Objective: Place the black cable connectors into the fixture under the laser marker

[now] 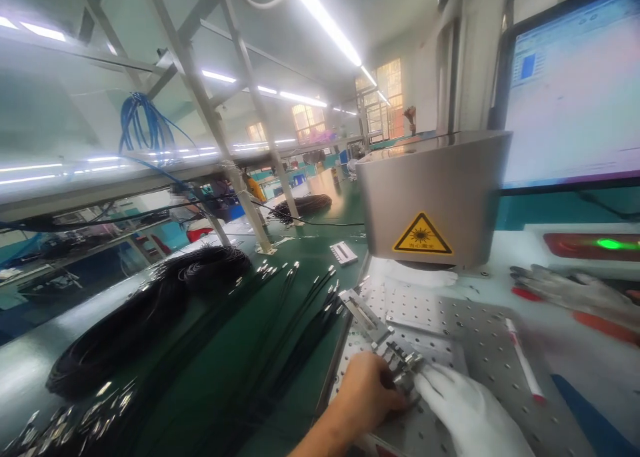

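Right at the fingers, low on the drilled metal plate (493, 333), sits the metal holder (400, 361) that both hands are busy with. From where I stand, the bare left hand (366, 391) has its fingers curled round the holder's near end. The white-gloved right hand (467, 403) comes in from the other side, fingertips against it; whether they pinch or merely rest there I can't tell, nor can I see any small part between them.

To do this well, I'd let the left fingers steady the holder flat on the plate while the gloved ones make small, gentle adjustments. Glove cloth could snag in those narrow gaps, I think, and a hard push might skew the slotted metal bar (364, 315) reaching forward from the fingers.

Right of the gloved fingers lies a white pen (523, 360), far enough off not to hinder. To the left of the bare fingers, black cables (300, 350) spread over the green counter (320, 238), some metal tips close to the bar; I'd mind those when shifting anything. Beyond the fingers stands the big metal box (430, 190) with its yellow warning sign (423, 235), worth heeding.
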Demonstrator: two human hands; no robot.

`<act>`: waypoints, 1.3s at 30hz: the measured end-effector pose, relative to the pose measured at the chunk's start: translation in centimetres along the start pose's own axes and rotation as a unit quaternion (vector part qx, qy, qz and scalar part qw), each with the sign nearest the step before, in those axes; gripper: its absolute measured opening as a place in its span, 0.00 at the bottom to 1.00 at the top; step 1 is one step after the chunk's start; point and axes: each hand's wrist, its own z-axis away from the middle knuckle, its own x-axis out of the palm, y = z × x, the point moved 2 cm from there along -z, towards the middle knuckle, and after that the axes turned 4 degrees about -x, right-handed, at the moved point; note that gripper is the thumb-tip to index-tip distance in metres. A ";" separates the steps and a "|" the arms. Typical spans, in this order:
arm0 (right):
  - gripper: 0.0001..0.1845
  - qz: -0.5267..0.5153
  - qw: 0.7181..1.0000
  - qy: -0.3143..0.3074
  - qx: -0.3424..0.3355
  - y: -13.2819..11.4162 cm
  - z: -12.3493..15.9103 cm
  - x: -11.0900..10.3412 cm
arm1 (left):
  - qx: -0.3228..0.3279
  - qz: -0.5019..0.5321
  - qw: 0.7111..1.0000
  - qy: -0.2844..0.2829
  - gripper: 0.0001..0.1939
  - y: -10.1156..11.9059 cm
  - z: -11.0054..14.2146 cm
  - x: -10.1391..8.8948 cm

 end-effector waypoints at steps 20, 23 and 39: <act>0.16 0.057 0.998 0.003 -0.003 1.9 4.4 9.4 | -0.030 0.057 0.993 0.099 0.07 -1.3 0.3 -1.6; 0.16 0.051 0.998 0.000 -0.036 2.1 3.8 8.5 | -0.027 0.025 0.994 0.099 0.07 -0.1 0.4 -1.2; 0.21 0.021 0.998 -0.067 -0.004 0.7 -1.0 1.7 | -0.051 -0.058 0.991 0.109 0.06 1.8 0.9 0.1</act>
